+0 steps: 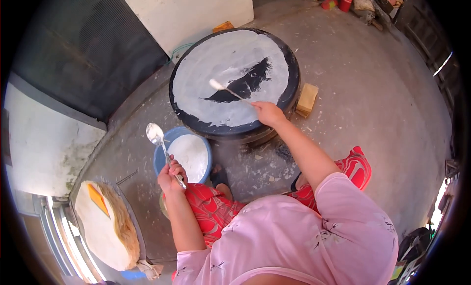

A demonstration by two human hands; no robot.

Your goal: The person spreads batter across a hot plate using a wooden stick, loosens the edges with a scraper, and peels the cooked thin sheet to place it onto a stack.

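Note:
A large round black griddle (293,71) stands low in front of me, most of its top coated in thin white batter (211,59), with a dark bare patch right of the middle. My right hand (268,113) is closed around a thin-handled spreader (236,95) whose white, batter-covered end lies over the griddle by that patch. In my left hand (171,173) is a large metal spoon (155,133), bowl up and smeared white. It is held beside a blue basin (159,160) containing white batter (189,157).
At the lower left lies a stack of thin flatbreads (100,231) with a yellow-orange flat piece (98,199) on top. Yellowish blocks (307,99) sit beside the griddle. A white wall (196,15) and dark panel (88,49) border the left; a red cylinder (346,0) stands far back.

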